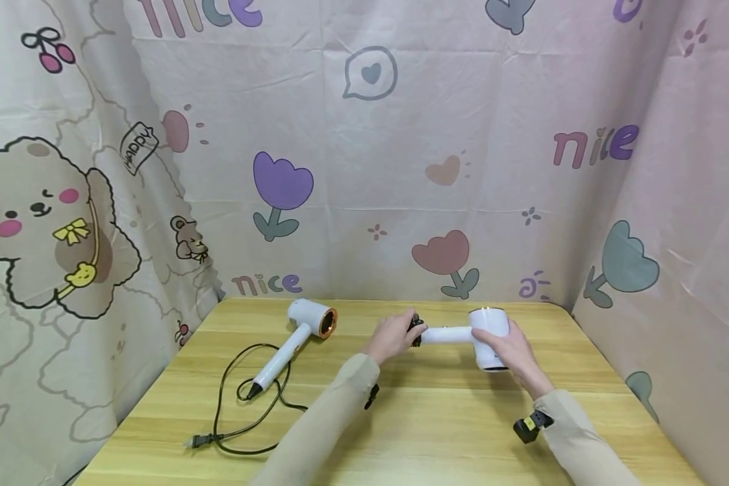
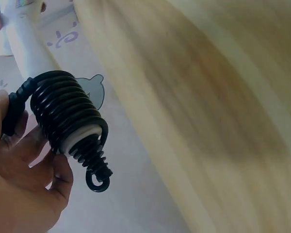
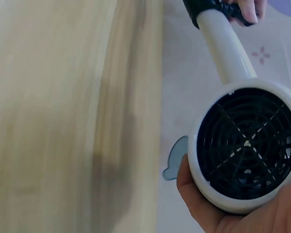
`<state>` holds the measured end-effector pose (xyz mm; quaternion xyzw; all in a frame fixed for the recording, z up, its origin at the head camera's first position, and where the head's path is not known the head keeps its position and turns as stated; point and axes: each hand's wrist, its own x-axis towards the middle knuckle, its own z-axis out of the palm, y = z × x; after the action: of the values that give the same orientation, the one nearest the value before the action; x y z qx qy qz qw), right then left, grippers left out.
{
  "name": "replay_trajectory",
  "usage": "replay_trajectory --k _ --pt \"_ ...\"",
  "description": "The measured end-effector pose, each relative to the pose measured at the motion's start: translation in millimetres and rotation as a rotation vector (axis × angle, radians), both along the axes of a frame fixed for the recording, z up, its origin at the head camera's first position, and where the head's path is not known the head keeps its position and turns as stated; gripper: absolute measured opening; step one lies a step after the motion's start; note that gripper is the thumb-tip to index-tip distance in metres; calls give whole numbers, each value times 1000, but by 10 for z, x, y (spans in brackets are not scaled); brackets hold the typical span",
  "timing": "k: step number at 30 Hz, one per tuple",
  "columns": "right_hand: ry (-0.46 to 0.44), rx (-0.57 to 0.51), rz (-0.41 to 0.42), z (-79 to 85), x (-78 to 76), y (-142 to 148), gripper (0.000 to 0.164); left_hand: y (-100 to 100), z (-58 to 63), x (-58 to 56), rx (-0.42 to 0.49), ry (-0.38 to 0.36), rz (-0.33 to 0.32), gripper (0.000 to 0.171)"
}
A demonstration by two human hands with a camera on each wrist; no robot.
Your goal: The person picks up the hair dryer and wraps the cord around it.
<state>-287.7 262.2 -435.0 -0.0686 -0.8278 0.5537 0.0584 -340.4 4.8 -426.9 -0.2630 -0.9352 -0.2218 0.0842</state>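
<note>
A white hair dryer [image 1: 449, 335] is held level above the table between both hands. My right hand [image 1: 516, 347] grips its barrel, and in the right wrist view its round black intake grille [image 3: 247, 144] faces the camera. At the handle's other end, a black power cord [image 2: 63, 109] is wound in tight coils round the handle. My left hand [image 1: 391, 335] holds this cord, fingers curled beneath the coils near the black plug [image 2: 13, 114]. The plug's prongs are hidden.
A second white hair dryer [image 1: 287, 352] with a copper-coloured outlet ring lies on the wooden table [image 1: 437, 432] to the left. Its loose black cord [image 1: 219, 398] loops over the tabletop, ending in a plug [image 1: 202, 441]. Printed curtains [image 1: 370, 169] hang behind and at the sides.
</note>
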Motion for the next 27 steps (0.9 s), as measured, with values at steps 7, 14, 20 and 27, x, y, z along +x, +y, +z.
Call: replay_trajectory --k 7,14,20,27 --pt "-89 65 42 -109 -23 88 91 32 -132 36 29 -102 16 32" --pt "-125 56 77 -177 -84 146 88 40 -263 56 72 -110 27 33" --pt "-167 22 96 -276 -135 239 77 53 -345 74 46 -104 -6 33" --pt "-221 65 124 -256 -128 308 80 74 -362 87 -23 -23 -66 30"
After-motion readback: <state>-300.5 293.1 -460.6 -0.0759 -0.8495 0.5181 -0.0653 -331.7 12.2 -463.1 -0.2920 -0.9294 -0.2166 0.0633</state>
